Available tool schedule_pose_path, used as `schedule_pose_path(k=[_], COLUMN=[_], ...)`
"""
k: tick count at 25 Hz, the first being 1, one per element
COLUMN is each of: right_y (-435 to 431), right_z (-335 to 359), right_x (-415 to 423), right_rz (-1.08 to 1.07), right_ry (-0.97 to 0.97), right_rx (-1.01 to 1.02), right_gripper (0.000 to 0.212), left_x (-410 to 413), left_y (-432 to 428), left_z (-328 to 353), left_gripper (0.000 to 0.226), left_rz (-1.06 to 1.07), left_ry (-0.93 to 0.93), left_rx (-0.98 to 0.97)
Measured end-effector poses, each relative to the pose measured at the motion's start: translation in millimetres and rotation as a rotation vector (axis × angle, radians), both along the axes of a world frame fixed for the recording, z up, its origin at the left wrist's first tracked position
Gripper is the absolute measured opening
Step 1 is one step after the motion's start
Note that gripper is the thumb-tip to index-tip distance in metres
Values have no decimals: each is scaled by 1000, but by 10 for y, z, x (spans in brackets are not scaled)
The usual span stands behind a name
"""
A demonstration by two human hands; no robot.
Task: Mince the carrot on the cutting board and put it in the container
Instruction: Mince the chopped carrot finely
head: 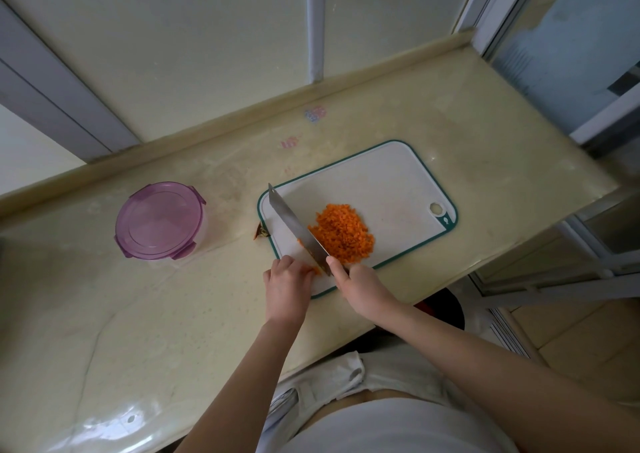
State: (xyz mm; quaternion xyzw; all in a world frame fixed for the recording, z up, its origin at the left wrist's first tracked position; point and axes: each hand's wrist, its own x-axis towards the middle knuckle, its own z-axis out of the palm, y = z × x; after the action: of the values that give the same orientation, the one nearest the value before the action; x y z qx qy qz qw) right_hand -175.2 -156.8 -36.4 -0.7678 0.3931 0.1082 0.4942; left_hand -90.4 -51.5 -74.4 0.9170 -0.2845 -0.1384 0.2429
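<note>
Right hand (360,284) is wrapped round the knife (298,231) handle, blade down on the white cutting board (391,175). Left hand (287,279) curls onto a few orange bits beside the blade, can't tell if it pinches them. Minced carrot (343,233) is heaped mid-board. The purple-lidded container (159,220) sits well left on the glossy cream worktop (138,314), with window frames behind.

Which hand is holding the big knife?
The right hand grips the cleaver; the left hand rests on the cutting board by the blade.
</note>
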Motion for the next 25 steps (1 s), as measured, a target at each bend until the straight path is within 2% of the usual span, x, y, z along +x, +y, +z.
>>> schedule_pose_path(k=[3,5,8,12,14,22,25], right_y=[-71,-118,-208,-306,-351,-494,-521], right_z=[104,202,328,464,510,578,610], right_x=[-20,-49,-75,-70,-76,-248,-302], right_rz=[-92,-199,-343,-527,-569,-620,-596], right_ry=[-25,-52,-62,-82,-87,-36,-17], right_rx=[107,252,449,699,783,981,974], right_gripper=[58,54,55,59,60,56,57], left_x=[21,28,-25,-184,-221,-19,72], left_y=[12,14,-33,-206,-268,-388,-420], left_z=[-16,-20,156,400,398,194,138], left_gripper=[14,29,38,55,61,63,57], left_rz=[-25,-25,-32,-492,-604,-503,-364], left_ry=[-17,-13,53,110,103,136,155], left_rx=[21,-15,-271,-296,-276,-148,19])
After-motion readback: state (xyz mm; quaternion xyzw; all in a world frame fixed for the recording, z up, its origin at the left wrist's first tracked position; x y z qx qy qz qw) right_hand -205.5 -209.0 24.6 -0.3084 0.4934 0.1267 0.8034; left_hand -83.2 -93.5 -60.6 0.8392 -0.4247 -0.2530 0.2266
